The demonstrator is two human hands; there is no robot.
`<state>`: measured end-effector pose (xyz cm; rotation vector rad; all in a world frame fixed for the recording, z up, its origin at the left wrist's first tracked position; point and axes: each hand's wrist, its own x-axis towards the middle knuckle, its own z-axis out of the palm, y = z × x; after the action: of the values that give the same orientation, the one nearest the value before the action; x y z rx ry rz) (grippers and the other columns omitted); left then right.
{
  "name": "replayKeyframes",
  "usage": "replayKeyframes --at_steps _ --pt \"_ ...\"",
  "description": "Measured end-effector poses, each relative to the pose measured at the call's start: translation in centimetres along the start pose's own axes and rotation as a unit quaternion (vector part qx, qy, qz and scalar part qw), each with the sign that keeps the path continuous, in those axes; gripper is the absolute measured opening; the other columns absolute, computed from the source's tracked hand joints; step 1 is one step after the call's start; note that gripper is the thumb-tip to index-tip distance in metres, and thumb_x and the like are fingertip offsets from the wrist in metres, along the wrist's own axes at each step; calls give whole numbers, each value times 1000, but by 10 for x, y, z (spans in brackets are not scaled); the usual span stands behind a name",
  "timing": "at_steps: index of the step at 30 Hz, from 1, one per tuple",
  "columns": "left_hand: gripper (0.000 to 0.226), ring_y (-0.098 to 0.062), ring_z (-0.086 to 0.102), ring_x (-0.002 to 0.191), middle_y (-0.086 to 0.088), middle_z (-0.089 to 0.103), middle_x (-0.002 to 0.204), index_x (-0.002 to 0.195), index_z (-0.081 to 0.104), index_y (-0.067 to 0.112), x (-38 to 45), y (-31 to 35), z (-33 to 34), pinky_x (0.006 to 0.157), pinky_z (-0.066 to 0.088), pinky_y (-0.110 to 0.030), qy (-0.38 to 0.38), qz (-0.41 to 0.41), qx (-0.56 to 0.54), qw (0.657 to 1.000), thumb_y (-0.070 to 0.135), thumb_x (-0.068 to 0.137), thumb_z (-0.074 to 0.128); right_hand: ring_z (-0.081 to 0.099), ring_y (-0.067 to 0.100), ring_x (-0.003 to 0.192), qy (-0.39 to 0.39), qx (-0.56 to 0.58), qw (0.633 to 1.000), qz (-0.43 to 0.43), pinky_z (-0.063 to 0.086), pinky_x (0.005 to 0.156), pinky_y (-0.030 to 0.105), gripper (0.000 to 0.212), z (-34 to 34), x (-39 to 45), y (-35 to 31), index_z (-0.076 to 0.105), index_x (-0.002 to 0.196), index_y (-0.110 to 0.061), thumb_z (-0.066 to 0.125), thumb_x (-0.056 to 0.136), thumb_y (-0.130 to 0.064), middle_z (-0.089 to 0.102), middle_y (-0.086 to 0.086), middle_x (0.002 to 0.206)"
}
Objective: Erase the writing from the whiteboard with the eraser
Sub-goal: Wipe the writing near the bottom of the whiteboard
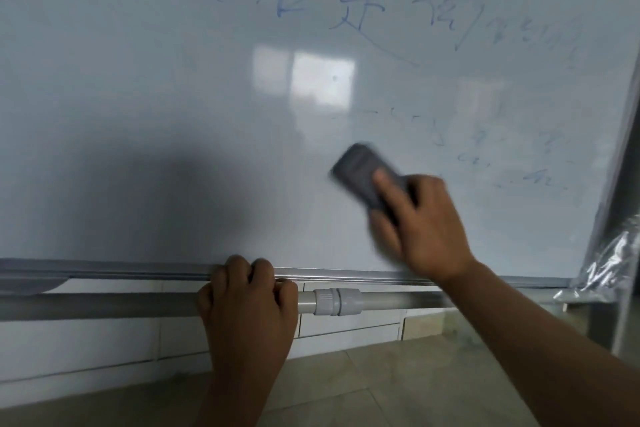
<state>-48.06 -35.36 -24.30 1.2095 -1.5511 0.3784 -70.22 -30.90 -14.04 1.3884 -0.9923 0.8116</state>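
Head view: your right hand (pixel 422 222) has its grip curled round the dark grey eraser (pixel 367 173), blurred, flat against the glossy whiteboard (pixel 173 97) near its bottom edge. Faint blue writing (pixel 360 7), unreadable, remains towards the top and right edges. Your left hand (pixel 247 302) clenches the board's metal bottom rail (pixel 104 272).

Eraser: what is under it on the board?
The eraser, held by the right hand, lies on the whiteboard. Around it the surface looks clean; faint blue smears remain to its right. Whatever lies beneath it is covered.
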Motion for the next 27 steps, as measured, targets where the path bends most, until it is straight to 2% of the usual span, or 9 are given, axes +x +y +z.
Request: replayKeyframes --at_steps 3,4,7,9,13,17,21,25,27 --pt "23 -33 46 76 -12 48 76 65 52 10 -1 1 1 70 30 -39 -6 -3 0 1000 28 74 42 43 40 92 79 91 923 365 46 83 51 60 1 10 -2 36 146 -8 52 93 -32 46 27 101" --pt "22 -33 46 76 -12 47 76 65 52 9 -1 1 0 70 30 -39 -5 -6 -1 1000 28 74 43 43 40 92 85 78 922 369 45 82 49 60 2 13 -10 36 146 -7 52 93 -32 45 26 101" --pt "20 -33 46 75 -12 47 77 66 52 9 0 -2 -1 69 29 -38 -5 -6 1 1000 27 73 45 46 35 81 0 18 999 40 44 72 42 53 3 1 -9 40 140 -10 55 94 -31 51 23 92" --pt "21 -33 46 76 -12 47 77 66 52 10 0 -1 -1 69 29 -38 -9 0 -3 1000 28 73 45 49 36 80 -11 -22 1000 7 47 72 43 51 -3 -1 15 40 140 -12 54 94 -31 53 24 92" --pt "21 -33 45 77 -12 47 77 66 52 9 -1 1 -1 69 29 -39 -10 -2 -11 1000 28 73 45 40 37 102 71 127 897 416 38 87 44 59 -5 14 -3 31 150 -17 54 97 -31 43 22 111" --pt "25 -33 45 77 -12 47 77 68 54 9 0 -5 -2 68 32 -39 -13 13 -11 1000 31 75 43 45 33 85 -46 2 998 30 45 76 41 53 -11 -1 10 37 144 -20 53 95 -34 53 22 101" --pt "29 -34 45 76 -13 47 76 67 55 8 0 1 -2 67 33 -41 -17 8 -16 1000 32 74 40 40 33 101 36 122 915 383 40 89 45 58 -13 5 10 32 150 -23 54 97 -30 45 19 114" --pt "28 -35 45 81 -14 49 79 70 58 9 0 -4 -5 67 37 -43 -18 7 -15 1000 34 73 44 45 33 91 -36 2 998 51 45 79 41 51 -13 -7 2 39 144 -21 53 97 -32 53 21 110" --pt "30 -36 46 83 -14 52 83 74 61 10 -4 -4 -6 67 38 -44 -10 13 -16 1000 35 75 44 45 31 90 -36 1 992 122 45 78 43 51 -14 -13 22 37 145 -25 51 97 -35 54 20 111"
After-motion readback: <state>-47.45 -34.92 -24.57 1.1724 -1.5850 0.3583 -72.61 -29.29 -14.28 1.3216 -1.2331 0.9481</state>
